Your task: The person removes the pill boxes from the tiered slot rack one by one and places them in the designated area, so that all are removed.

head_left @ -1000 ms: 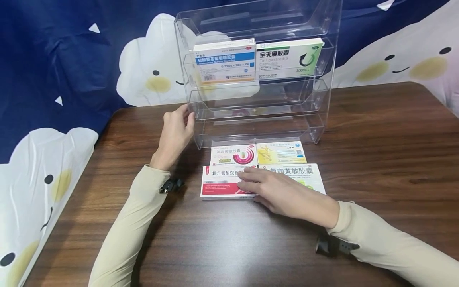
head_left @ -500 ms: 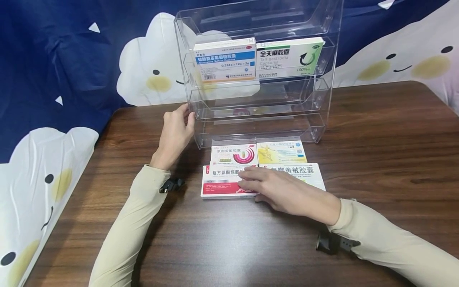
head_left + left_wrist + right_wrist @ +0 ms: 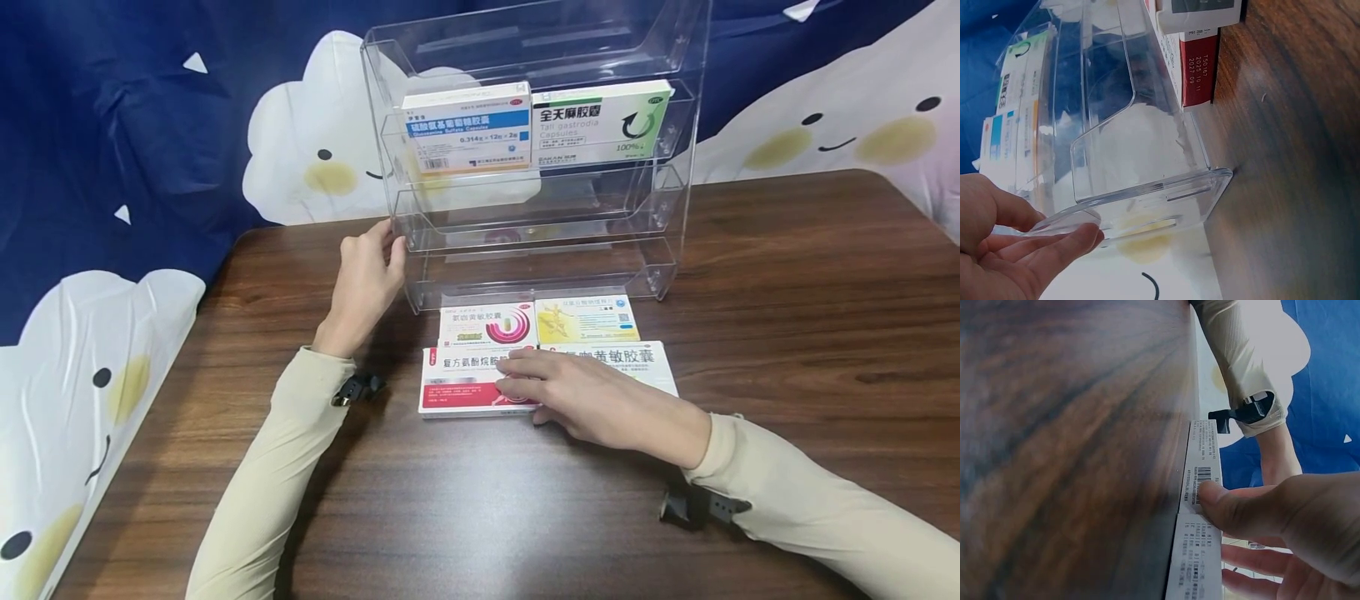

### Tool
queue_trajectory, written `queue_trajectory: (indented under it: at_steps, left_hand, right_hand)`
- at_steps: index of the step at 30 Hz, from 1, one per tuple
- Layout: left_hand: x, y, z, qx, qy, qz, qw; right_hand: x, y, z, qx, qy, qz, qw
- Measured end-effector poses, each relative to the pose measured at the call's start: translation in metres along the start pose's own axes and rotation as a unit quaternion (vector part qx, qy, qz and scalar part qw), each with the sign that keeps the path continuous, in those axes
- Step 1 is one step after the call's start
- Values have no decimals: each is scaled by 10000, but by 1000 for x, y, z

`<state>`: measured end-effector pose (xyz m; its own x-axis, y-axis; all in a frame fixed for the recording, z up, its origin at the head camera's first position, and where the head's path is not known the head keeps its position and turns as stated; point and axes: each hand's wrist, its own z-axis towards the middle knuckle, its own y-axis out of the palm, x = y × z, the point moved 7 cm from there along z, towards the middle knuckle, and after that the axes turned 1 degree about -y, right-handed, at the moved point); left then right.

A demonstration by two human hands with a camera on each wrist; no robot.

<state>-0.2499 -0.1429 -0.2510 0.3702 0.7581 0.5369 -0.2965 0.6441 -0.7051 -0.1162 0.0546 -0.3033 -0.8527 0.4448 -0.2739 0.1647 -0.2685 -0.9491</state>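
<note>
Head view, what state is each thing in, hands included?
Clear rack: upright on the table.
Blue-banded box: propped up in the clear rack.
Tall Gastrodia box: propped up beside it.
Left hand: pinching the clear rack's side.
Right hand: thumb against the red-and-white box.
Red-and-white box: flat, partly covered.
Front-right box: flat, partly covered.
Pink-ringed box: flat.
Yellow-and-white box: flat.

clear rack [image 3: 551, 230]: upright | red-and-white box [image 3: 459, 392]: flat, in front of rack
</note>
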Motion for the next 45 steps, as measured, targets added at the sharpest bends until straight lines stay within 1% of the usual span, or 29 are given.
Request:
queue_trajectory:
  at_steps: [5, 16, 21, 23, 25, 26, 28, 30, 32, 35, 37, 39, 41, 43, 45]
  left_hand:
    - [-1, 0, -1, -19, -48, -33, 10000]
    - [0, 0, 0, 18, 59, -23, 10000]
    - [0, 1, -1, 17, 67, 6, 10000]
    - [0, 0, -1, 31, 90, 24, 10000]
    - [1, 0, 0, 40, 112, 25, 9999]
    - [1, 0, 0, 51, 113, 14, 9999]
    - [1, 0, 0, 42, 94, -28, 9999]
    - [2, 0, 0, 18, 82, -66, 9999]
    - [2, 0, 1, 16, 65, -77, 9999]
    - [2, -1, 1, 16, 73, -41, 10000]
    - [3, -1, 1, 18, 63, -23, 10000]
    - [2, -1, 1, 15, 52, -7, 10000]
    - [2, -1, 1, 16, 41, 0, 10000]
    - [2, -1, 1, 29, 43, 13, 10000]
    - [2, -1, 0, 57, 53, 18, 10000]
  right_hand:
    - [-1, 1, 1, -1, -49, -77, 10000]
    - [-2, -1, 0, 160, -169, -239, 9994]
    - [-3, -3, 0, 243, -316, -261, 9989]
    - [-2, -8, 1, 352, -333, -233, 9986]
    - [2, -18, 1, 542, -215, -188, 9981]
    - [6, -25, 1, 679, -113, -173, 9975]
    - [17, -46, -1, 1018, 267, -137, 9944]
    - [31, -71, -5, 1465, 675, -177, 9867]
    - [48, -99, -11, 1989, 1134, -229, 9732]
    - [72, -137, -23, 2610, 1961, -185, 9450]
    - [87, -156, -31, 2856, 2524, -134, 9244]
    - [102, -170, -37, 2984, 2979, -101, 9067]
    - [114, -182, -40, 3141, 3232, -143, 8926]
    - [123, -192, -41, 3343, 3340, -255, 8809]
    - [128, -200, -41, 3497, 3295, -471, 8757]
